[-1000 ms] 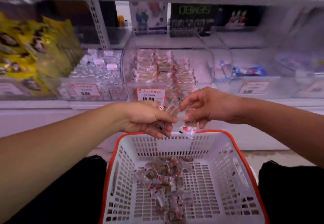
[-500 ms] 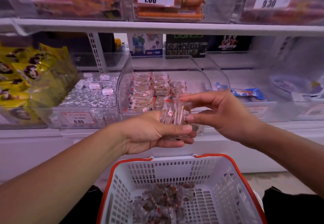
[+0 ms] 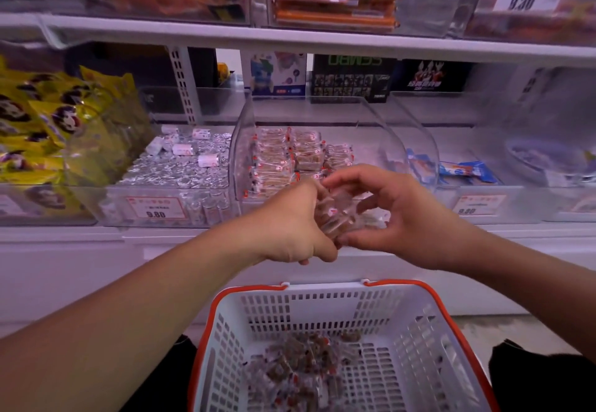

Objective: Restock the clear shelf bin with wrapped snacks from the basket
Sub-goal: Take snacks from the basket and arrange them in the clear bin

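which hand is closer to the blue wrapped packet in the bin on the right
Right. The right hand is just left of and below the blue packet, holding the wrapped snacks. The left hand is farther left, on the snacks' other side.

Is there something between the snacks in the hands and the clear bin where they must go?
Nothing visible blocks the way. Both hands hold the wrapped snacks right before the clear bin, whose top is open.

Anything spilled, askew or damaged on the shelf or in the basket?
Nothing stands out. Both the left hand and right hand hold a bunch of wrapped snacks at the clear bin, whose stock sits in neat stacks. The rest lie loose inside the basket, none on the floor.
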Available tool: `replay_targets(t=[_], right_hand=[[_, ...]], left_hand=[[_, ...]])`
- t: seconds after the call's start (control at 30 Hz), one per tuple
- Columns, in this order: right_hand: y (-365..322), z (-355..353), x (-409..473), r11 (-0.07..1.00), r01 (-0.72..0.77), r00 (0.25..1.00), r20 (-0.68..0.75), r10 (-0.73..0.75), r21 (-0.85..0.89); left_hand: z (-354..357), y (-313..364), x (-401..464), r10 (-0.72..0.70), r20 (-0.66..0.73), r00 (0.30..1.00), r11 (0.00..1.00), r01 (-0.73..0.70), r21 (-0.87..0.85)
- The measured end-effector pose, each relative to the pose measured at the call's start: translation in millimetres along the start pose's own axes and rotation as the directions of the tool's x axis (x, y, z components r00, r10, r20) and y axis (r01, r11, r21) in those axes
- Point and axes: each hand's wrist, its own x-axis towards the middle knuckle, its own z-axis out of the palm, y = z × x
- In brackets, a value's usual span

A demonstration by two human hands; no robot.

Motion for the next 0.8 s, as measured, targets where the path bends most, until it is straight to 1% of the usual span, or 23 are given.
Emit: replay_targets(t=[0.07, 0.1, 0.13, 0.17, 0.2, 0.23, 0.27, 0.3, 0.33, 0.37, 0.4, 0.43, 0.53, 0.6, 0.73, 0.8], right_hand=[[-6, -5, 7, 0.998, -0.001, 0.999, 0.032, 0.003, -0.065], [-7, -10, 12, 0.996, -0.004, 1.000, 0.031, 0.007, -0.087], [-8, -17, 19, 0.997, -0.025, 1.000, 0.008, 0.026, -0.079], [-6, -25, 28, 0.996, -0.065, 0.997, -0.040, 0.063, -0.053], [-3, -34, 40, 0.993, -0.115, 0.988, -0.103, 0.111, -0.038], [3, -41, 54, 0.984, -0.171, 0.974, -0.160, 0.161, -0.053], [11, -47, 68, 0.966, -0.231, 0.959, -0.195, 0.207, -0.111], [20, -48, 82, 0.937, -0.289, 0.947, -0.205, 0.249, -0.198], [28, -46, 94, 0.895, -0.337, 0.937, -0.193, 0.289, -0.294], [37, -39, 105, 0.852, -0.377, 0.926, -0.163, 0.340, -0.363], [45, -31, 113, 0.823, -0.411, 0.910, -0.126, 0.394, -0.392], [54, -22, 120, 0.804, -0.440, 0.893, -0.097, 0.440, -0.399], [76, -5, 133, 0.794, -0.501, 0.859, -0.088, 0.504, -0.346], [85, -1, 137, 0.800, -0.513, 0.856, -0.115, 0.504, -0.310], [94, 6, 137, 0.795, -0.472, 0.882, -0.186, 0.434, -0.381], [95, 10, 137, 0.774, -0.416, 0.909, -0.196, 0.368, -0.477]], left_hand=[[-9, -1, 0, 0.012, -0.007, 1.000, 1.000, -0.012, 0.024], [-17, -1, 0, 0.023, -0.004, 1.000, 1.000, -0.023, -0.009], [-27, 0, 2, 0.028, 0.002, 1.000, 0.996, -0.028, -0.085], [-38, -1, 5, 0.028, -0.010, 1.000, 0.985, -0.029, -0.171], [-49, -2, 8, 0.030, -0.054, 0.998, 0.974, -0.041, -0.224], [-58, -6, 11, 0.046, -0.139, 0.989, 0.977, -0.073, -0.199], [-65, -11, 15, 0.085, -0.252, 0.964, 0.992, -0.105, -0.069], [-70, -17, 19, 0.160, -0.336, 0.928, 0.982, -0.116, 0.147], [-71, -22, 23, 0.253, -0.353, 0.901, 0.919, -0.110, 0.379], [-71, -26, 26, 0.329, -0.314, 0.891, 0.819, -0.104, 0.565], [-69, -30, 29, 0.360, -0.261, 0.896, 0.724, -0.092, 0.683], [-66, -32, 32, 0.361, -0.226, 0.905, 0.657, -0.075, 0.750], [-56, -34, 37, 0.357, -0.196, 0.914, 0.529, -0.025, 0.848], [-54, -35, 39, 0.352, -0.174, 0.920, 0.471, -0.013, 0.882], [-53, -34, 41, 0.261, -0.138, 0.955, 0.421, 0.015, 0.907], [-50, -30, 41, 0.211, -0.129, 0.969, 0.423, 0.028, 0.906]])
